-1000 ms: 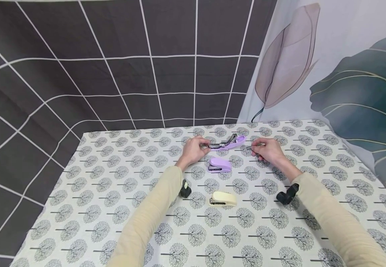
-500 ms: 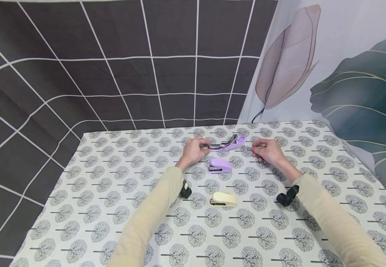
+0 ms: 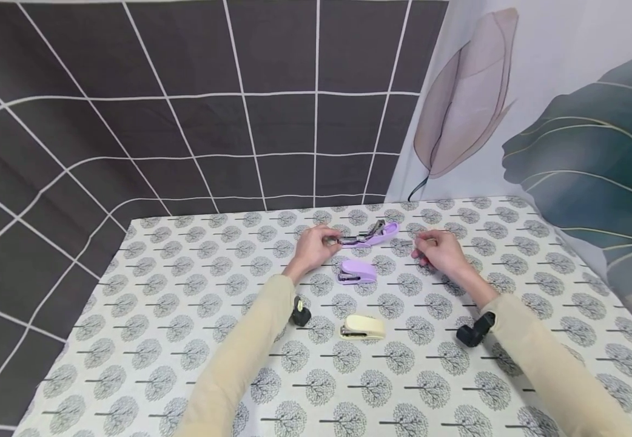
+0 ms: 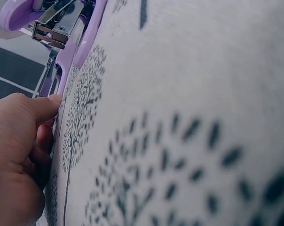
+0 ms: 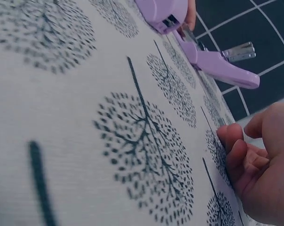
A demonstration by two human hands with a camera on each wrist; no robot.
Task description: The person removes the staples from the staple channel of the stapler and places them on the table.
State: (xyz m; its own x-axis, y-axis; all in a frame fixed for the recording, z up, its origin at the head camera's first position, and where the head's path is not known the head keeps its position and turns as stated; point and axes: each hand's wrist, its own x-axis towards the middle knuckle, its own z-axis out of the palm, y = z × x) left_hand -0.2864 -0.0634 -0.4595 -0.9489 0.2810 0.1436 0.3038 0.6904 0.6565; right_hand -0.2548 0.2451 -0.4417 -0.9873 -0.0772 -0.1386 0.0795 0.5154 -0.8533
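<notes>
In the head view, my left hand (image 3: 313,249) pinches the left end of a purple stapler (image 3: 378,235) that lies spread wide with its metal parts raised. The left wrist view shows the thumb (image 4: 45,107) pressed against that end. To the right of the stapler, my right hand (image 3: 438,249) hovers low over the cloth, fingers loosely bent. A small grey strip, perhaps staples (image 3: 406,243), lies just left of its fingertips, apart from them. Thumb and forefinger stand apart in the right wrist view, nothing visible between them. A second purple stapler (image 3: 356,272) sits closed nearer me.
A closed cream stapler (image 3: 362,328) lies nearer still, in line with the purple ones. White cloth (image 3: 185,364) printed with trees covers the table. Behind it hangs a dark gridded curtain (image 3: 278,127), with a leaf-patterned one (image 3: 458,97) at right.
My right fingertips have parted from the small grey strip, which now lies on the cloth. The left hand keeps its grip on the stapler. The head view has shifted slightly.
</notes>
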